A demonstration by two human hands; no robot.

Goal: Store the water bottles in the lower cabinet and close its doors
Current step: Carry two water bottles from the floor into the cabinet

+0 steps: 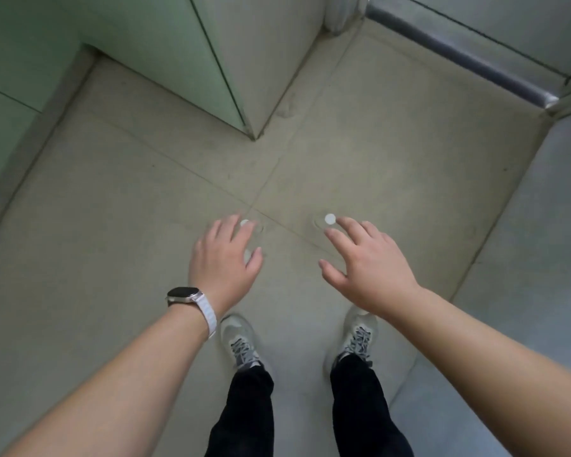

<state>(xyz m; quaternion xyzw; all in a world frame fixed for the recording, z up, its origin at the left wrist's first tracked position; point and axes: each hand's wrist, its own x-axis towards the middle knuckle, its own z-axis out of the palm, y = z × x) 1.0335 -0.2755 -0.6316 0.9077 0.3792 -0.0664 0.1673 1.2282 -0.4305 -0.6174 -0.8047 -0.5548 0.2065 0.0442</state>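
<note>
- Two clear water bottles stand upright on the floor [112, 192], seen from straight above. The left bottle [244, 222] has its white cap half hidden; the right bottle [330, 219] has its cap in full view.
- The left hand [225, 255] is spread wide over its bottle and holds nothing. Contact cannot be told.
- The right hand [366, 262] is also splayed and empty, with its fingers [350, 224] just beside the cap.
- Risk: the bottle bodies are nearly invisible against the tile. A fingertip that misjudges the side could clip a cap and tip the bottle over.
- Risk: reaching with both hands at once splits attention. One grip may close off-centre, so the smooth plastic slips on the lift.
- Risk: a toppled bottle would likely roll toward the shoes [241, 341] or under the cabinet [271, 67] edge.
- Risk: the cabinet corner juts out close ahead, so a swing with full hands could knock a bottle against it.
- The state of the cabinet doors cannot be told. If they are shut, both hands will be occupied when one is needed to open them.
</note>
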